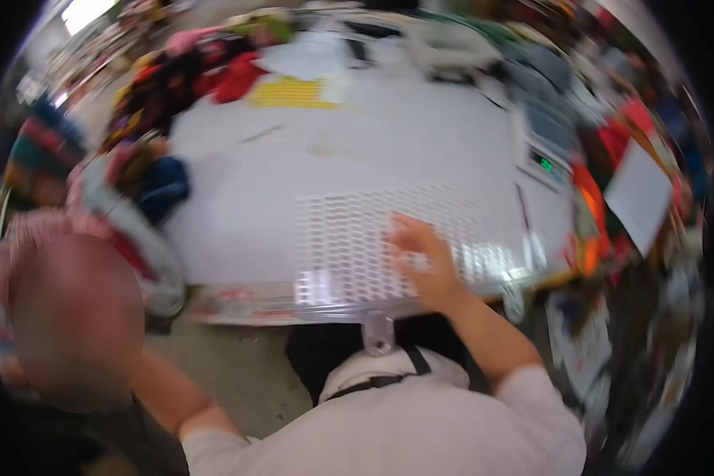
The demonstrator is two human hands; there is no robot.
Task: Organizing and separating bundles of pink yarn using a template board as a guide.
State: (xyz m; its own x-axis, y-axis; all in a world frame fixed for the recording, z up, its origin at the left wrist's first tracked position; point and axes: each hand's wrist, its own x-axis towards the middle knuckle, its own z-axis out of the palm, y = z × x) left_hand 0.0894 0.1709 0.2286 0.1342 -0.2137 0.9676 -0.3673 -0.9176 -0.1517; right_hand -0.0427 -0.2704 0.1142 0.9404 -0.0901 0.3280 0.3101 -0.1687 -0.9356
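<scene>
A clear plastic board with rows of holes lies at the near edge of the white tabletop. A transparent tab sticks out from its front edge. Over the middle of the board is my right hand, with thumb and fingers apart and nothing visible in them. Whether it touches the board I cannot tell. My left forearm reaches out to the left, toward a pink ribbed knit. A round blurred patch covers my left hand, so its fingers and anything they hold are hidden.
A scale with a lit green display stands at the right. Dark and red textiles and a yellow sheet lie at the far left. A grey curved object lies along the left edge. A white card rests among colourful items at right.
</scene>
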